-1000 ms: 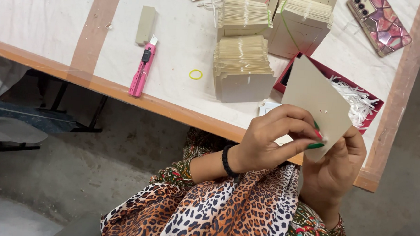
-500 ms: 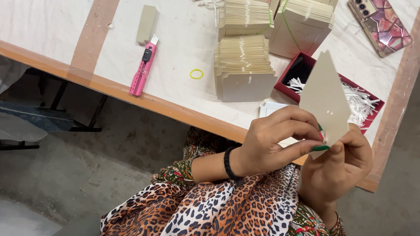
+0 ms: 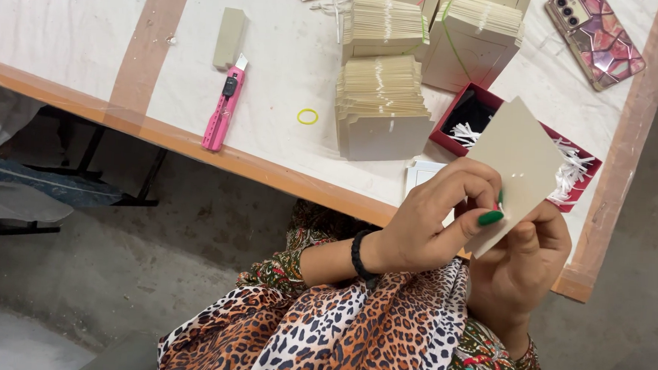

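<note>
Both hands held one grey card [image 3: 521, 161] above the table [image 3: 289, 78] edge, at 4 o'clock from the card stacks [image 3: 382, 105]. Left hand [image 3: 432, 228] grip was closed, pinching the card's lower edge; right hand [image 3: 520, 262] closed behind it. Red box [image 3: 452, 131] of white strings lay just beyond. Judgement: support card flat, keep fingertips near the small holes.

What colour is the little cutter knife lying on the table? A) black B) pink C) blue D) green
B: the cutter knife near the table's front edge has a bright pink body, with only a small black slider on it.
</note>
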